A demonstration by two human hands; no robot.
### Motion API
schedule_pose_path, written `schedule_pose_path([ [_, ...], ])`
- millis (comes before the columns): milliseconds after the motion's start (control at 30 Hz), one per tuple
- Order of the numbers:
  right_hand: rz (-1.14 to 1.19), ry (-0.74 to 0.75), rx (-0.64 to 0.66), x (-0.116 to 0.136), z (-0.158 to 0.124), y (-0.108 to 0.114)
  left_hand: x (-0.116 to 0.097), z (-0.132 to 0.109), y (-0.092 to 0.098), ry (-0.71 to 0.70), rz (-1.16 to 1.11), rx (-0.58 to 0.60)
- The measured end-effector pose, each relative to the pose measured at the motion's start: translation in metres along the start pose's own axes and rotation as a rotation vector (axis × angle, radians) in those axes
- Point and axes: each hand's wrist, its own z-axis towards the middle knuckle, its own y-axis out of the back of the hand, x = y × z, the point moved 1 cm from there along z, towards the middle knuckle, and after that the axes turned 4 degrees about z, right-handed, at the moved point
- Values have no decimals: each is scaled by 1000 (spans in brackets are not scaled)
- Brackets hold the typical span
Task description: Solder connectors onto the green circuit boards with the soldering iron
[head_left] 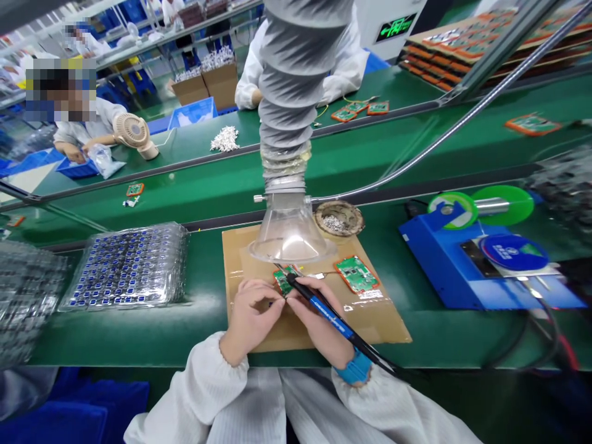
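Note:
A small green circuit board [283, 280] with an orange edge lies on the cardboard sheet [250, 246], partly covered by my fingers. My left hand [252, 314] is at its near left side, thumb and forefinger pinched together; what sits between them is too small to make out. A blue and black soldering iron [330, 314] lies across my right hand [319, 320], its front end towards the board. The right fingertips meet the board's near edge close to the left thumb. Another green board [356, 274] lies to the right, with a thin cable running from it.
A clear fume hood [291, 237] on a grey hose [296, 92] hangs just above the board. Behind it stands a round bowl [339, 219]. Stacked plastic trays [129, 265] are on the left, a blue solder feeder [444, 259] on the right. Co-workers sit across the green conveyor [208, 185].

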Motion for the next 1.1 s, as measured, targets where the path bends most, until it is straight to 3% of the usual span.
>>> schedule_pose_path([
  [400,-80,40,-23,0,-4,-2,2,-4,0,59,-62,-24],
  [567,-265,98,-46,-16,-7,12,13,8,-3,56,81,-34],
  [800,-460,313,-101,-19,-9,51,26,25,-10,155,356,90],
  [1100,-386,246,-150,-23,-10,48,34,37,-2,166,226,197],
])
